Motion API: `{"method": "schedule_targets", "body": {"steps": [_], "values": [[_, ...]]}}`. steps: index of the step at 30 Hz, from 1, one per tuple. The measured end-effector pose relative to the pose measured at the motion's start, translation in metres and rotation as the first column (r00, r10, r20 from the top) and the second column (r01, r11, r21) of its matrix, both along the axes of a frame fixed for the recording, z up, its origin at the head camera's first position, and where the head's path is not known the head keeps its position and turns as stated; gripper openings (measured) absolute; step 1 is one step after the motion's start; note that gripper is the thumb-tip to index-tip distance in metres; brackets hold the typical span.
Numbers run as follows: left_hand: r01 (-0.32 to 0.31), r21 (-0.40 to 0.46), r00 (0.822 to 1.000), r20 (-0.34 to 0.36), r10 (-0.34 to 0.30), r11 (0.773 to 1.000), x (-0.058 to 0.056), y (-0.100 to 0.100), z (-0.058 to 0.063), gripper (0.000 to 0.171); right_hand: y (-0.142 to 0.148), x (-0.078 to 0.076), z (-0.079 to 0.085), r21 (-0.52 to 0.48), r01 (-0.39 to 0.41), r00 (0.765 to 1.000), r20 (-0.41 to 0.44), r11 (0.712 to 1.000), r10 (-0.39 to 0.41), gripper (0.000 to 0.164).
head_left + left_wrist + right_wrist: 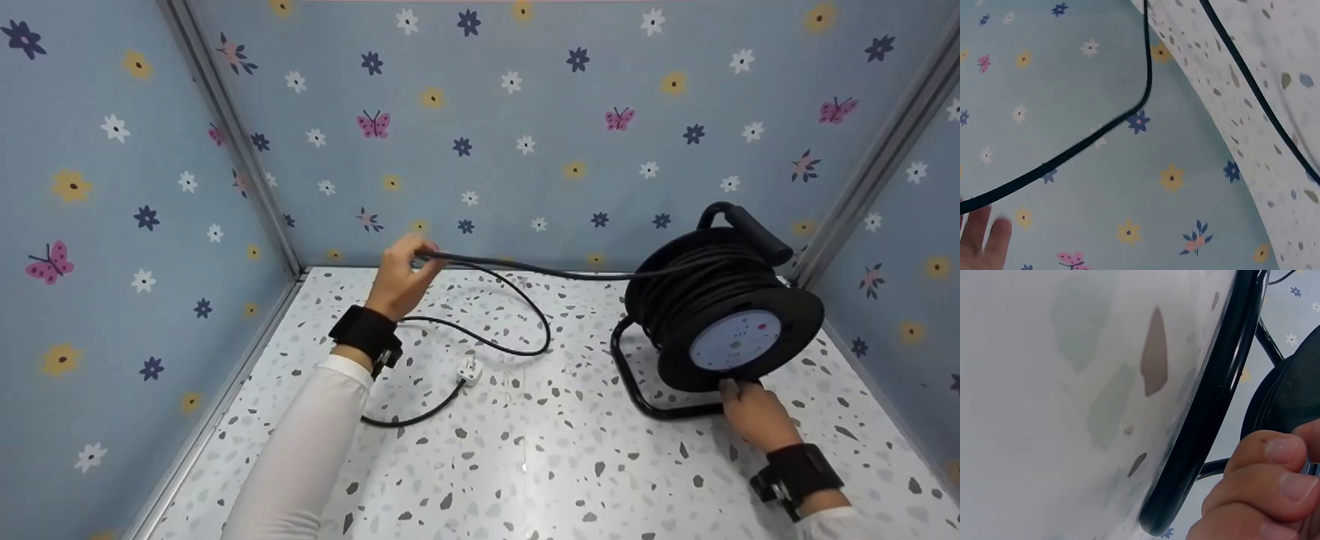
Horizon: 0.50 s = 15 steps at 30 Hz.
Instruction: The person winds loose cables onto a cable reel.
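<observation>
A black cable reel [739,315] stands at the right of the speckled table, tilted, with a pale socket face and a black tube frame [1213,399]. My right hand [759,414] grips the lower edge of its front disc, fingers curled in the right wrist view; the exact part held is hidden. From the reel's drum a black cable [540,270] runs left to my raised left hand [401,277], which holds it at the fingertips. Only some of those fingers [996,242] show in the left wrist view, beside the cable [1067,154].
Beyond the left hand the cable loops down over the speckled table [540,465] and ends in a white plug [470,370] near the middle. Blue flowered panels [487,172] enclose the back and both sides, with metal posts [232,135] at the corners.
</observation>
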<state>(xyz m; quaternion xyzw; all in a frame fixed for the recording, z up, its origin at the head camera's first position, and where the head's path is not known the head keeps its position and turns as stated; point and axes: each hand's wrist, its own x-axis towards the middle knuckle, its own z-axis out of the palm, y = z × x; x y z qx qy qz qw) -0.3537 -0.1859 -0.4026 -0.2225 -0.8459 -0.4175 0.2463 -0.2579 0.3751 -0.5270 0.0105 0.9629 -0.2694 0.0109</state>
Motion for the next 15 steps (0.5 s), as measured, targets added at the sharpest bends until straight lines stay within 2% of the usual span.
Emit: {"method": "schedule_targets", "body": {"steps": [1, 3, 5, 7, 10, 15], "values": [[0.058, -0.018, 0.995, 0.077, -0.057, 0.998, 0.003, 0.001, -0.002, 0.089, -0.001, 0.0, 0.0, -0.002, 0.001, 1.0, -0.001, 1.0, -0.001, 0.069], [0.162, -0.086, 0.967, 0.214, -0.141, 0.983, 0.011, 0.003, -0.011, 0.078, -0.004, 0.001, -0.001, -0.001, 0.002, 1.0, -0.003, 1.0, -0.002, 0.07], [0.217, -0.2, 0.949, 0.271, -0.159, 0.955, 0.018, 0.004, -0.024, 0.067, -0.008, 0.002, -0.001, -0.004, 0.003, 1.0, 0.0, 1.0, -0.003, 0.07], [0.236, -0.293, 0.948, 0.279, -0.154, 0.926, 0.026, 0.005, -0.037, 0.061, -0.013, 0.003, 0.0, -0.008, 0.004, 1.0, 0.001, 1.0, -0.004, 0.069], [0.223, -0.403, 0.962, 0.238, -0.133, 0.888, 0.035, 0.006, -0.056, 0.059, -0.021, 0.004, 0.0, -0.019, -0.001, 1.0, 0.008, 1.0, 0.001, 0.066], [0.235, -0.491, 0.969, 0.182, -0.164, 0.839, 0.044, 0.013, -0.078, 0.054, -0.034, 0.003, 0.0, -0.036, -0.03, 1.0, -0.004, 0.999, 0.03, 0.061]]}}
